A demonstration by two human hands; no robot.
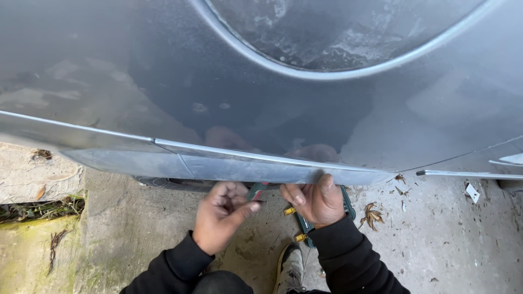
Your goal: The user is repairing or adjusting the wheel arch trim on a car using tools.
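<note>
Tool: a slim tool with a red and green handle [257, 191] sits in the left grip, its upper end going up under the lower edge of the car body.
Left hand: the left hand [220, 213] is curled into a loose fist, knuckles up, thumb stretched out to the right along the handle; the grip is clamped on the tool.
Right hand: the right hand [316, 200] lies just right of the left grip, fingers reaching up and pressed to the underside of the sill trim [239, 166]; whether that grip is pinched on the trim or only pressed to it, I cannot tell.
Sill trim: a silver strip running left to right directly above both grips.
Green tool: a green tool with yellow tips [298, 223] lies on the ground below the right hand, partly hidden by it.
Arms: both sleeves are black, coming up from the bottom edge.
Shoe: a worn shoe [289, 268] sits below and between the grips.
Car panel: the grey car panel [163, 71] fills the view above.
Ground: concrete ground [447, 234] with dry leaves right of the grips.
</note>
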